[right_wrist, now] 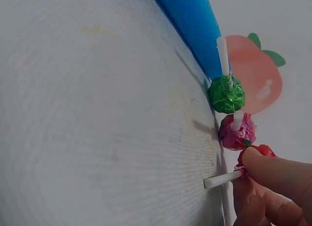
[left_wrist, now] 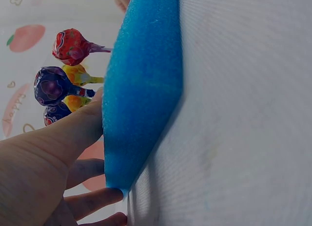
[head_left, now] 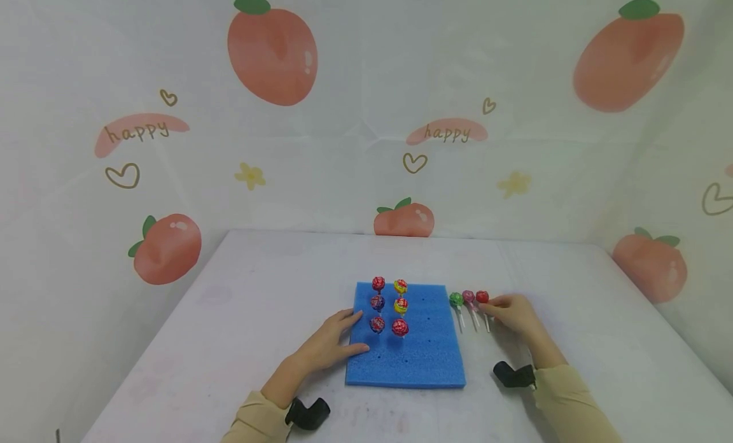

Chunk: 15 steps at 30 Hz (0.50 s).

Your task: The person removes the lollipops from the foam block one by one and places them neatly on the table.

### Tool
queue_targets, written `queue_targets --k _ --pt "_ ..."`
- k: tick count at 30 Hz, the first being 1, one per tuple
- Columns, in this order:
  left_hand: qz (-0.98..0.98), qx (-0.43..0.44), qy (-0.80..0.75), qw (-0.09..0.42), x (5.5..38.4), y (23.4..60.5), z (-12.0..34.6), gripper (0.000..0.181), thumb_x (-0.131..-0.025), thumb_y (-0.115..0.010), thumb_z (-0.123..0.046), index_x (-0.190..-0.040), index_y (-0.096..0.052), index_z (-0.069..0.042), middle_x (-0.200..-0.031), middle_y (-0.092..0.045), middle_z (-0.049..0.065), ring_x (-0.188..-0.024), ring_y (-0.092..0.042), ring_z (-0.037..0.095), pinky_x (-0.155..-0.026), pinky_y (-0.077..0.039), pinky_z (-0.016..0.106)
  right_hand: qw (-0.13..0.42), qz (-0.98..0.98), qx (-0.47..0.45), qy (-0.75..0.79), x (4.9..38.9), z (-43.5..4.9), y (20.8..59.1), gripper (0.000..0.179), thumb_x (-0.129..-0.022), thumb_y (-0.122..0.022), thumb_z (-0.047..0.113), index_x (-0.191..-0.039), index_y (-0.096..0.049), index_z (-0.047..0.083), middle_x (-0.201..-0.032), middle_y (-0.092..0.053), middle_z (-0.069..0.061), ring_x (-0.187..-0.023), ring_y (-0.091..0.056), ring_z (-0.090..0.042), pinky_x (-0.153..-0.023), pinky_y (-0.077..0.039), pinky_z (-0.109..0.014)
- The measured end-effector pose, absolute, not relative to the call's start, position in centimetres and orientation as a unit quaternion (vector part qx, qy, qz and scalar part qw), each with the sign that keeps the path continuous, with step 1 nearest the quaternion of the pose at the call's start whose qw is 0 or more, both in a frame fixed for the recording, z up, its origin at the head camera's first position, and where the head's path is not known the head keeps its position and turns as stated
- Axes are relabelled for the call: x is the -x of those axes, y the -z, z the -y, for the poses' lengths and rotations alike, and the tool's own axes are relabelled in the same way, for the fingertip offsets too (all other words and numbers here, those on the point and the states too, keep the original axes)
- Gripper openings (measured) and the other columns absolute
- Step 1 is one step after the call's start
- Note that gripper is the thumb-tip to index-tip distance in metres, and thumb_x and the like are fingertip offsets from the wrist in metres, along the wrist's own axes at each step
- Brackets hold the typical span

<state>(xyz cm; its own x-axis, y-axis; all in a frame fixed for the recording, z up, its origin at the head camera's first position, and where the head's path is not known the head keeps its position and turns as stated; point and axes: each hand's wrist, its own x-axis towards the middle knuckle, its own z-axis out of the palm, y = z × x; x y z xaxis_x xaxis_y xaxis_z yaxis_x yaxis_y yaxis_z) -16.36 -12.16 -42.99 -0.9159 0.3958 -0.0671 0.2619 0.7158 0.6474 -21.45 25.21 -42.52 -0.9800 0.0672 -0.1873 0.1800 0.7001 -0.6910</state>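
A blue foam board (head_left: 426, 366) carries several wrapped lollipops standing upright in two columns, among them a red one (head_left: 400, 328) and a yellow one (head_left: 401, 306). My left hand (head_left: 328, 342) rests on the board's left edge, fingers spread; in the left wrist view its thumb (left_wrist: 78, 133) lies along the foam. Right of the board, my right hand (head_left: 515, 314) pinches a red lollipop (right_wrist: 263, 150) at its wrapped head, its white stick pointing away from the fingers. Beside it lie a pink lollipop (right_wrist: 237, 133) and a green lollipop (right_wrist: 226, 95).
The board lies on a white cloth-covered table (head_left: 229, 303). Small holes show in the foam's right part. A printed backdrop (head_left: 355, 80) hangs behind the table. Black wrist mounts sit at the left sleeve (head_left: 260, 419) and the right sleeve (head_left: 572, 401).
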Motion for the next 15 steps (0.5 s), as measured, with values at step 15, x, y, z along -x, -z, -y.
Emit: queue_targets --k 15 --pt "-0.920 -0.182 -0.332 0.098 16.47 43.22 12.17 0.071 -0.085 -0.066 -0.039 -0.141 -0.040 -0.004 -0.146 -0.036 0.024 -0.136 -0.032 0.042 -0.108 -0.031 0.058 0.075 -0.920 -0.071 0.378 21.55 -25.19 42.84 0.042 -0.085 -0.066 0.028 -0.104 -0.064 -0.009 -0.090 -0.067 -0.017 -0.074 -0.055 -0.017 -0.059 -0.043 -0.023"
